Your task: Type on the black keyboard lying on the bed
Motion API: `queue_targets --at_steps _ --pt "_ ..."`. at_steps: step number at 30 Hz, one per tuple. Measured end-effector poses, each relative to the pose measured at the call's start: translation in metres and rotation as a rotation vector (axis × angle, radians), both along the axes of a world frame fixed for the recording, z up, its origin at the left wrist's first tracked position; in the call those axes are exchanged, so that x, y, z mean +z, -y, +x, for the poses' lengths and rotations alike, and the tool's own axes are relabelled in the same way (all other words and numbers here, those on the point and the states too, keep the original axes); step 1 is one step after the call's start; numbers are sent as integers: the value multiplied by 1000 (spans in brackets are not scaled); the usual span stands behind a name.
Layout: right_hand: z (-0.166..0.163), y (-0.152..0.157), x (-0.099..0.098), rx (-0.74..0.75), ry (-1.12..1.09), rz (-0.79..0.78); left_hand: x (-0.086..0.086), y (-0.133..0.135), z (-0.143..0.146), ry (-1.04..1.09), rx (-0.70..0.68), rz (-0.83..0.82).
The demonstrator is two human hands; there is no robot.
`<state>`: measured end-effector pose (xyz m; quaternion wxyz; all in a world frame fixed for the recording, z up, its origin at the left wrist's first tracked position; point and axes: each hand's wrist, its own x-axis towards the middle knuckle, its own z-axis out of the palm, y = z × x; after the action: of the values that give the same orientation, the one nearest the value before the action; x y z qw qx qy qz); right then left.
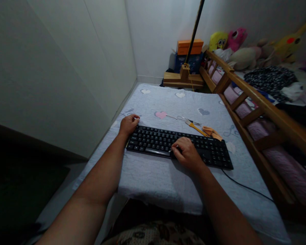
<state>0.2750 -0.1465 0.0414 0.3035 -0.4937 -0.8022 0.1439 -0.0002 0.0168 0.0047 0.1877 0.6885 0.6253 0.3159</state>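
A black keyboard (158, 139) lies on a pale quilted mattress (153, 177) in front of me. My left hand (129, 124) rests curled on the keyboard's far left corner, gripping its edge. My right hand (186, 154) sits on the keys near the spacebar, fingers pinched around a small thin tool whose tip touches a key. Beyond the keyboard lie a metal tweezers-like tool (183, 118), a yellow-handled tool (197, 129) and an orange cloth (212, 132).
The keyboard's cable (244, 186) trails off to the right. A wooden bed rail (257, 105) runs along the right, with plush toys (228, 39) and clothes behind it. A wall stands close on the left. Boxes (190, 47) and a wooden stand sit at the far end.
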Motion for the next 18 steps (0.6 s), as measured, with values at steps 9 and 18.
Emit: queue_targets --at_steps 9,18 --pt "-1 0 0 10 5 -6 -1 0 0 11 -7 9" --pt "1 -1 0 -17 -8 -23 -1 -1 0 -9 -1 5"
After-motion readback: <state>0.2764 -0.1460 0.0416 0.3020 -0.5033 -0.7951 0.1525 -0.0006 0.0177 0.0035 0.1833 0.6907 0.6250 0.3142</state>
